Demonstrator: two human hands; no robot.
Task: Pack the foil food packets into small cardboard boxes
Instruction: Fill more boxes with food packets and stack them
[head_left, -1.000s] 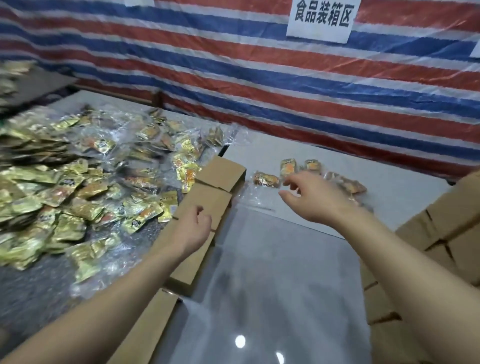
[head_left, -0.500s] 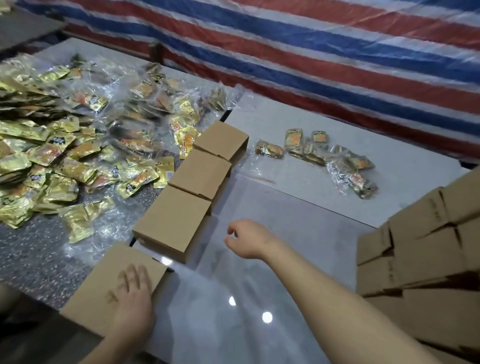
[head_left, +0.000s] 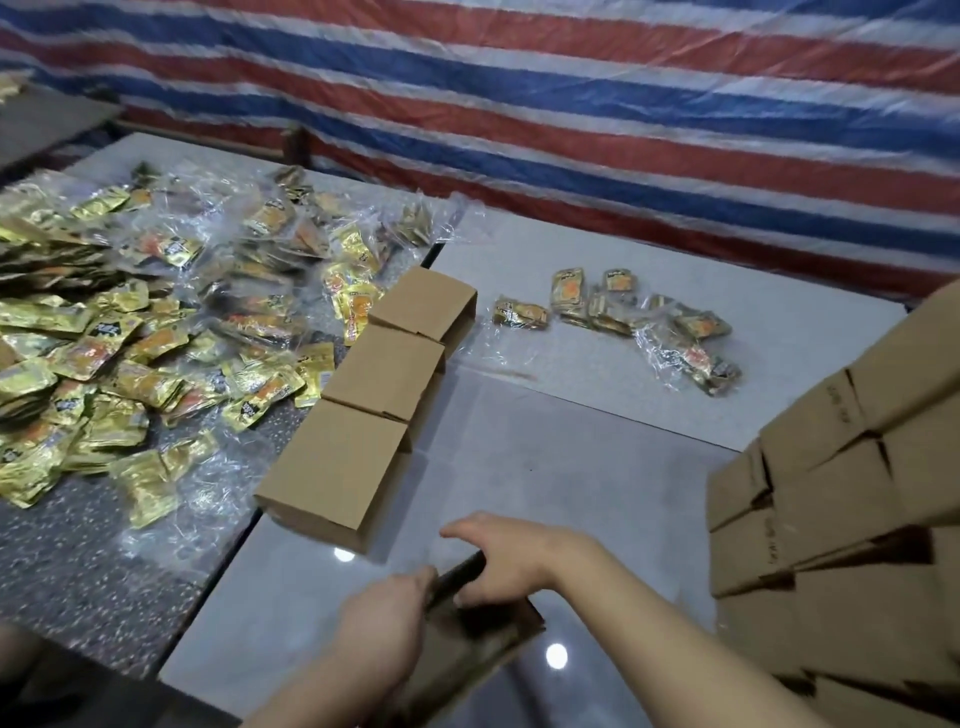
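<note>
Both my hands hold a small cardboard box (head_left: 467, 639) low in the middle, in front of me above the grey table. My left hand (head_left: 382, 621) grips its left side. My right hand (head_left: 506, 558) curls over its top edge, with the box's dark inside showing between the hands. A row of three small cardboard boxes (head_left: 363, 415) lies on the table beyond. A large heap of gold foil food packets (head_left: 130, 332) covers the left of the table. A smaller group of foil packets (head_left: 623, 312) lies farther back on the right.
A stack of cardboard boxes (head_left: 852, 493) rises at the right edge. A red, white and blue striped tarp (head_left: 571, 104) hangs behind the table. Loose clear plastic wrap (head_left: 202, 499) lies around the packets on the grey table (head_left: 571, 483).
My left hand has brought the box from the lower left to the middle. My right hand has come down from above the table and taken hold of its top.
</note>
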